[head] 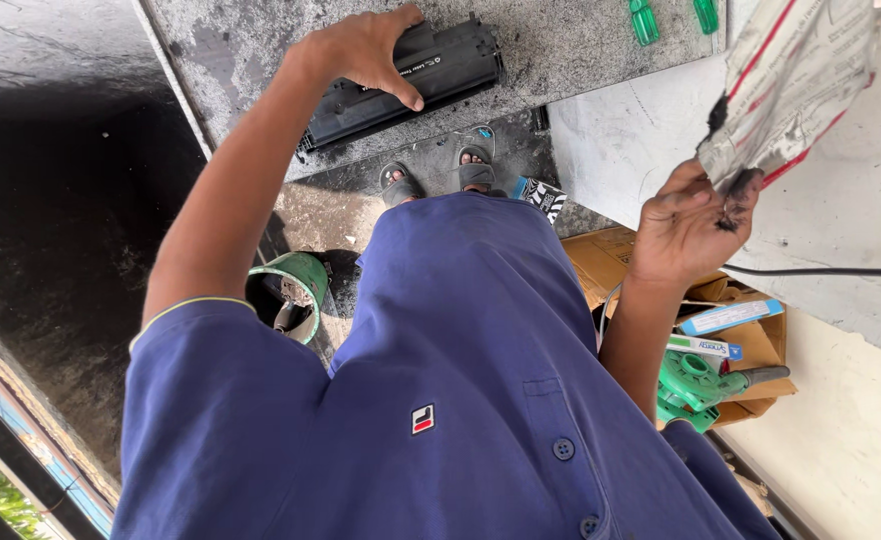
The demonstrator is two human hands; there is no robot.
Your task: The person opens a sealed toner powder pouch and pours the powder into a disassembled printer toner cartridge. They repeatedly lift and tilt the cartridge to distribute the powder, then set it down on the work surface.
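A: Where is each hand just now?

B: The left hand (366,50) lies flat over a black toner cartridge (406,85) on the grey, soot-stained table (581,40); its fingers curl loosely over the top edge, pressing it down more than gripping it. The right hand (686,225) is raised, its blackened fingers closed in a pinch on the lower corner of a crumpled paper sheet with red stripes (796,85).

A: What might go wrong?

B: The cartridge sits close to the table's near edge, so a push from the palm could slide it off toward the sandalled feet (439,178). The paper is held only at one smudged corner; it looks likely to tear or slip, and any powder on it could fall onto the blue shirt (461,380).

A: Anything else near?

B: Two green-handled screwdrivers (671,18) lie farther along the table, a green bucket (296,295) stands on the floor, and a green blower (706,385) rests in a cardboard box.
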